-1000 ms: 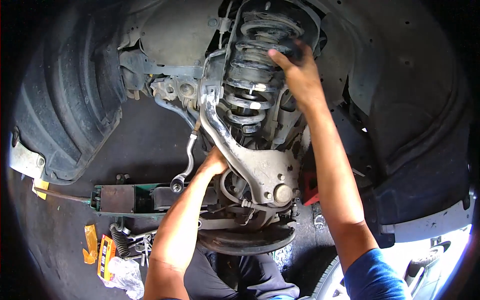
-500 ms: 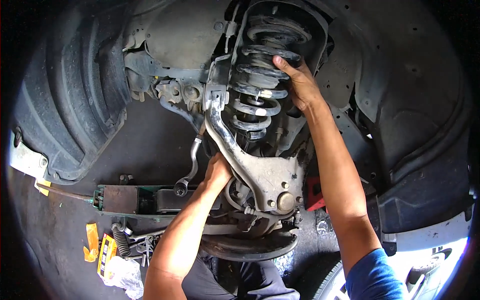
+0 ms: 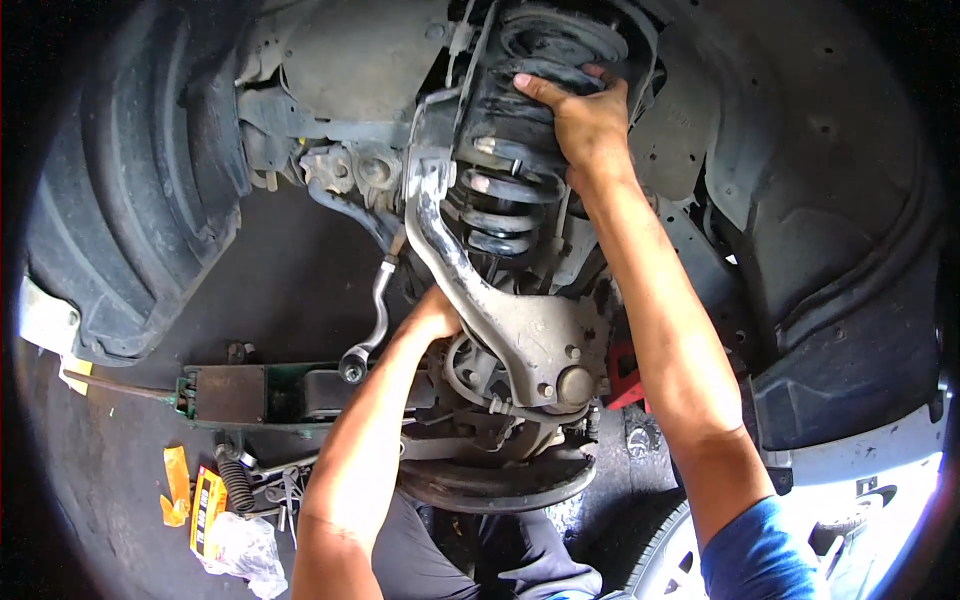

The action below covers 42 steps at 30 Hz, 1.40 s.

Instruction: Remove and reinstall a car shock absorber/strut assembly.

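Inside a car's wheel well stands a black coil spring on its strut. My right hand grips the upper coils of the spring. A grey metal control arm curves down in front of the strut to a ball joint. My left hand reaches in behind that arm, its fingers hidden, so what it holds is unclear. Below them sits the brake disc, seen edge-on.
A green floor jack lies on the ground at the left. A sway bar link hangs beside my left hand. Yellow packages, a small spring and a plastic bag lie on the floor. The black wheel-arch liner encloses everything.
My right hand has slid from the right side of the spring to grip its upper coils. My left hand stays behind the control arm. The view has shifted slightly.
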### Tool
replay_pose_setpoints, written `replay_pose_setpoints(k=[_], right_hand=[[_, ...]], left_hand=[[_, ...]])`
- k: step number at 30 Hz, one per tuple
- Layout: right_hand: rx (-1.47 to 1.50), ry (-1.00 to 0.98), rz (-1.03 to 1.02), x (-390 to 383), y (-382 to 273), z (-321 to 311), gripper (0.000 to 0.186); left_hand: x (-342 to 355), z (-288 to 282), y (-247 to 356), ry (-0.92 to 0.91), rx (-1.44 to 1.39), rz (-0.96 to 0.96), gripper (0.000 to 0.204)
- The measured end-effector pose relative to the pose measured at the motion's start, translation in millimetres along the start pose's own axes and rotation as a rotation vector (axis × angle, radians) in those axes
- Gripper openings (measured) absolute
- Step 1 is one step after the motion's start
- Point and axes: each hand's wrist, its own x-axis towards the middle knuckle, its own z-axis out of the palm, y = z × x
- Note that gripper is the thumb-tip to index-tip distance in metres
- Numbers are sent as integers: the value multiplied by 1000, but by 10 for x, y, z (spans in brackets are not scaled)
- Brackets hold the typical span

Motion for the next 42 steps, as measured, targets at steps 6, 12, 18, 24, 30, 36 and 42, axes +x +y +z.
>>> replay_pose_setpoints(k=[6,12,18,24,30,36,42], right_hand=[[-129,-39,-163,-71,123,-43,101],[175,-169,9,-122,255,-259,102],[405,-419,146,19,335,-298,106],[414,-356,121,-7,352,-183,97],[431,-339,148,11,271,-220,93],[375,-246,-44,-39,91,-127,86],[229,-209,-9,-110,-12,-45,78]], left_hand=[[28,-17,58,-75,-146,-177,24],[-24,-30,163,-35,-146,-259,24],[-19,-75,165,-62,-43,-185,23],[-94,206,-390,266,-50,-138,31],[-8,174,-55,210,-139,-177,30],[-57,-12,272,71,-4,-87,25],[-43,-100,415,89,-31,-140,24]])
